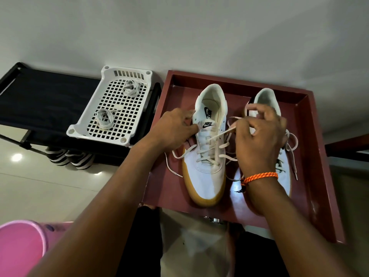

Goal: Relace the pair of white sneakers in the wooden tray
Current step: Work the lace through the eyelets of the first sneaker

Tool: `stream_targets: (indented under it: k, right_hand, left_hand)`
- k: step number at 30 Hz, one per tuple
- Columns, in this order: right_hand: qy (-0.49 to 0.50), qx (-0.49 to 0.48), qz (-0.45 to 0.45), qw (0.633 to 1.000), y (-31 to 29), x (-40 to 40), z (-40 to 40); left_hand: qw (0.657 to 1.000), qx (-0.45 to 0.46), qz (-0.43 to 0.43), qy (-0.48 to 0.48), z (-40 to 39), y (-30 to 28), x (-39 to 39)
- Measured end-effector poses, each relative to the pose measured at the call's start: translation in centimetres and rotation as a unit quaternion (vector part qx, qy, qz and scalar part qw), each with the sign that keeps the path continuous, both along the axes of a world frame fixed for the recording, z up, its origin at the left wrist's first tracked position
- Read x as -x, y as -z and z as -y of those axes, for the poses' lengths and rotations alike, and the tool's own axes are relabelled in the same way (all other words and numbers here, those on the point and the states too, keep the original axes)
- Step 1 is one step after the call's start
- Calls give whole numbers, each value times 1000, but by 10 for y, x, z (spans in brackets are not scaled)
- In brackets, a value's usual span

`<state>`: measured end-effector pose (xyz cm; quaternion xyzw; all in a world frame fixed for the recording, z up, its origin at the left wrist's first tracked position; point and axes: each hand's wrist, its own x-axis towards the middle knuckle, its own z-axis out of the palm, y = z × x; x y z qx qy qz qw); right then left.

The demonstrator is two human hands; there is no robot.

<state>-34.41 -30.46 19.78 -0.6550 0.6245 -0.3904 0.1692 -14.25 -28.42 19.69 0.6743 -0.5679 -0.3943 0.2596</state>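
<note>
From the head view, the left sneaker sits in the wooden tray beside its mate; the left hand grips its collar by the tongue while the right hand pinches the lace. To do this step well, I judge, steady the shoe and draw the lace straight and flat, without twisting. The right hand hides most of the second sneaker, and which eyelet the lace leaves is hard to tell.

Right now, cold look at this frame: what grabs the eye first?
Two hands working a lace over the left white sneaker in the reddish wooden tray: the right hand pinches the lace, the left hand steadies the shoe's collar. To the left, a white perforated basket holds two coiled spare laces.
</note>
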Motion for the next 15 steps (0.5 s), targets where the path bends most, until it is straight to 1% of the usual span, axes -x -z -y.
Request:
stream_targets:
  k: [2,4,8,9,12,15]
  right_hand:
    - [-38,43,-57,997,-2,0,-2]
    - [-110,64,-102,987,-4,-5,-9]
    - [-218,1,-223,950,10,-19,-25]
    - [-234,-13,-237,943,15,-20,-26]
    - [-242,-17,-216,946,18,-17,-23]
    - [-187,3,-164,969,7,-14,-13]
  left_hand:
    - [1000,-1,7,-1,0,-1,0]
    - [1000,0,15,-1,0,-1,0]
    - [1000,3,17,0,0,-2,1]
    - [1000,3,15,-3,0,-2,1]
    - [1000,4,14,-4,0,-1,1]
    - [1000,2,5,-4,0,-1,0]
